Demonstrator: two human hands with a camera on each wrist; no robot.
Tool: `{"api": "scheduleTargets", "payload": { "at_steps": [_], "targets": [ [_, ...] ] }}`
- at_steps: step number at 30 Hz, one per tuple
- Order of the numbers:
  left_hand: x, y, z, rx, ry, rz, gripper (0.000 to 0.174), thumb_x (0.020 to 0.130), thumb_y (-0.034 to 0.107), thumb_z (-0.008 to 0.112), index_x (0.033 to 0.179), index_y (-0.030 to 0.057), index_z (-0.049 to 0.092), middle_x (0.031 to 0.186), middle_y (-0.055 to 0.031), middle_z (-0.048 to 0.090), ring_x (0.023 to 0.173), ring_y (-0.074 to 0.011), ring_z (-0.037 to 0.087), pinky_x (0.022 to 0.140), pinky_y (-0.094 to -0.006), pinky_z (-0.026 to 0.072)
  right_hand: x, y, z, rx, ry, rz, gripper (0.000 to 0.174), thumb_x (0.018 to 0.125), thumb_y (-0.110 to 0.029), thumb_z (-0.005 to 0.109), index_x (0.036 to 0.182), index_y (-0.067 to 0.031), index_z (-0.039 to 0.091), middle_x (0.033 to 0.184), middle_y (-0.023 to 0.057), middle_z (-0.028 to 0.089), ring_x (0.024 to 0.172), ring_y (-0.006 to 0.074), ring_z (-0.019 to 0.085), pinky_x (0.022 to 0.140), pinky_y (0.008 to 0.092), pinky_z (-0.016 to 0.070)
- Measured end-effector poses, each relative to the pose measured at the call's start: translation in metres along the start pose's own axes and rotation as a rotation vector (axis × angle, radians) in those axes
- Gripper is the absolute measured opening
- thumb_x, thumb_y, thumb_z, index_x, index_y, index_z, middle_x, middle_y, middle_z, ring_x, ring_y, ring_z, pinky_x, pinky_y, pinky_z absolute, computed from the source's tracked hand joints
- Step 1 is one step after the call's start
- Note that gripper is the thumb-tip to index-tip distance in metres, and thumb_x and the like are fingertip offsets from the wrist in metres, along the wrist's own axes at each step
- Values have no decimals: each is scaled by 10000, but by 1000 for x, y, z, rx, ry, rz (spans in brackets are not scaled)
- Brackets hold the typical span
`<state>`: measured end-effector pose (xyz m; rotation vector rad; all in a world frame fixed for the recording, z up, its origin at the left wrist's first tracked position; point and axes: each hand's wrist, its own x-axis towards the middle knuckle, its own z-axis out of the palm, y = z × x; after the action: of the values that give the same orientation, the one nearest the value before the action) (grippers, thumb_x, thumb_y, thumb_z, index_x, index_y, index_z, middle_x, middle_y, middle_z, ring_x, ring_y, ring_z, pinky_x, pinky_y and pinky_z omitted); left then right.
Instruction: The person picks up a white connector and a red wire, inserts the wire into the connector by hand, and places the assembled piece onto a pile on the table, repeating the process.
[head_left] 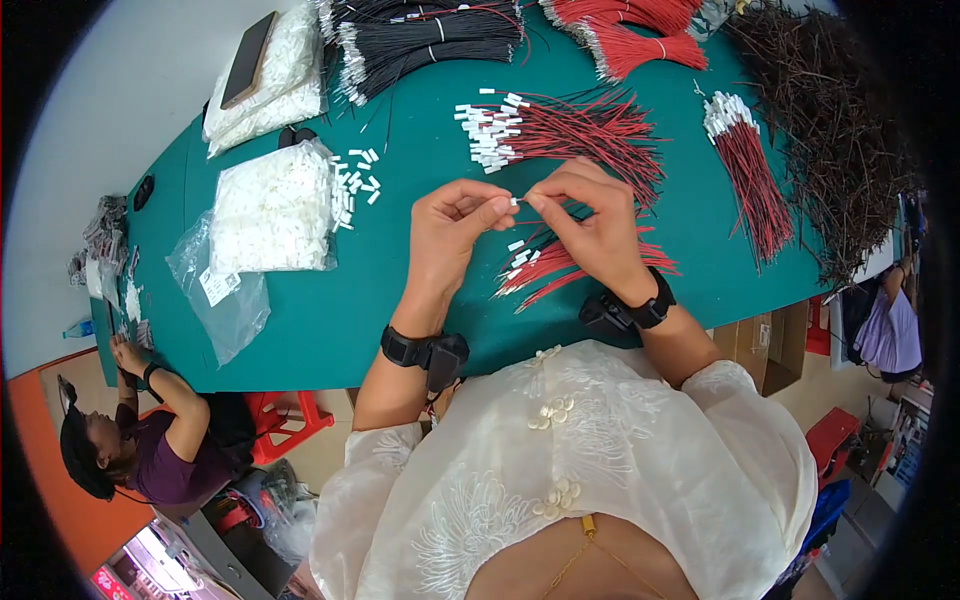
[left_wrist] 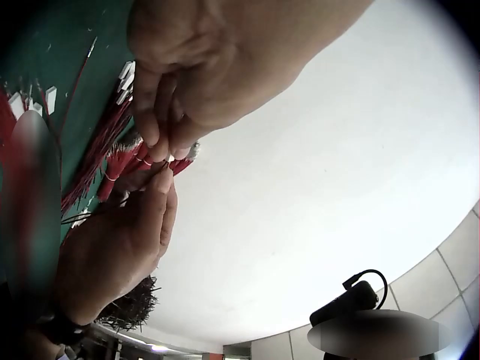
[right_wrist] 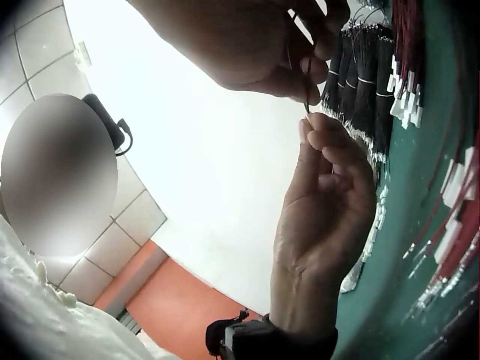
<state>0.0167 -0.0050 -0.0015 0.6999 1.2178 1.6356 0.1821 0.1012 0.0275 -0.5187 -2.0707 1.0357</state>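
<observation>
Above the green table (head_left: 385, 290), both hands meet fingertip to fingertip. My left hand (head_left: 450, 225) pinches a small white plastic connector (head_left: 515, 201) between thumb and index finger. My right hand (head_left: 592, 215) pinches a thin wire (right_wrist: 307, 88) close to its end, right at the connector; the fingers hide much of the joint. Below the hands lie loose red wires (head_left: 560, 278) with a few white connectors. Just beyond them is a pile of red and black wires (head_left: 590, 135) with white connectors on their ends.
A bag of white connectors (head_left: 272, 210) lies left, loose connectors (head_left: 357, 185) beside it. Black wire bundles (head_left: 430, 48) and red wire bundles (head_left: 650, 45) sit at the back. Right are a finished-looking wire bunch (head_left: 745, 170) and a dark tangled heap (head_left: 830, 130). Another person (head_left: 150, 430) sits left.
</observation>
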Motion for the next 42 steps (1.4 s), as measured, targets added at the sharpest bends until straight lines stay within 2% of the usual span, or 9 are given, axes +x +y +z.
{"api": "scheduleTargets", "payload": {
  "at_steps": [13, 20, 25, 29, 33, 37, 40, 41, 42],
  "targets": [
    [1, -1, 0, 44, 0, 11, 113, 913, 27, 750, 1001, -39, 726, 886, -117, 752, 778, -150, 722, 704, -252, 578, -1, 4, 3, -49, -12, -24, 56, 829, 5, 749, 882, 3, 729, 821, 85, 700, 751, 200, 654, 697, 308, 495],
    [-1, -1, 4, 142, 6, 25, 134, 921, 48, 750, 1015, -40, 716, 915, -130, 756, 791, -155, 712, 735, -270, 578, -3, 8, 5, 68, -30, 96, 69, 827, 8, 748, 895, 6, 735, 834, 87, 707, 759, 191, 661, 682, 302, 503],
    [0, -1, 1, 127, 0, 17, 139, 920, 48, 751, 1022, -41, 715, 915, -127, 759, 796, -151, 714, 745, -268, 579, -2, 9, 7, -46, -15, -23, 70, 855, -8, 739, 923, 11, 734, 834, 85, 710, 738, 173, 658, 657, 294, 501],
    [1, 0, -1, 107, 6, 21, 144, 934, 67, 741, 1034, -34, 716, 933, -130, 760, 808, -146, 711, 747, -269, 576, 5, -3, -3, 46, -116, 171, 96, 883, -32, 734, 968, 11, 727, 826, 82, 709, 717, 155, 655, 637, 280, 497],
    [7, 7, -8, 124, 138, 137, 142, 956, 77, 719, 1011, -54, 714, 928, -94, 756, 811, -143, 709, 705, -273, 573, 14, -9, -24, -108, -338, 301, 105, 908, -47, 724, 997, 7, 713, 826, 91, 703, 695, 136, 650, 627, 268, 491],
    [5, 12, -9, 173, 171, 55, 146, 942, 101, 727, 1031, -16, 724, 942, -93, 753, 768, -153, 674, 685, -280, 539, 20, 13, -37, -170, -85, 225, 136, 880, -53, 739, 1002, -4, 708, 867, 101, 703, 732, 174, 671, 639, 314, 505],
    [2, 13, -25, 1041, -91, 182, 136, 875, 73, 764, 992, 12, 730, 884, -87, 716, 721, -175, 653, 649, -303, 512, 26, 20, -41, -564, -57, -310, 159, 828, -60, 755, 973, -14, 711, 895, 98, 691, 803, 252, 671, 692, 387, 518],
    [0, 12, -25, 1041, -89, 176, 136, 875, 73, 764, 992, 12, 730, 884, -87, 716, 721, -175, 653, 649, -303, 512, 24, 20, -38, -561, -61, -308, 159, 828, -60, 755, 973, -14, 711, 895, 98, 691, 803, 252, 671, 692, 387, 518],
    [-2, 12, -24, 1040, -112, 147, 143, 848, 62, 772, 978, 20, 732, 870, -92, 700, 713, -185, 648, 644, -313, 508, 18, 20, -33, -474, -225, -219, 162, 810, -63, 760, 956, -16, 709, 896, 96, 685, 828, 273, 661, 714, 403, 518]
  ]
}}
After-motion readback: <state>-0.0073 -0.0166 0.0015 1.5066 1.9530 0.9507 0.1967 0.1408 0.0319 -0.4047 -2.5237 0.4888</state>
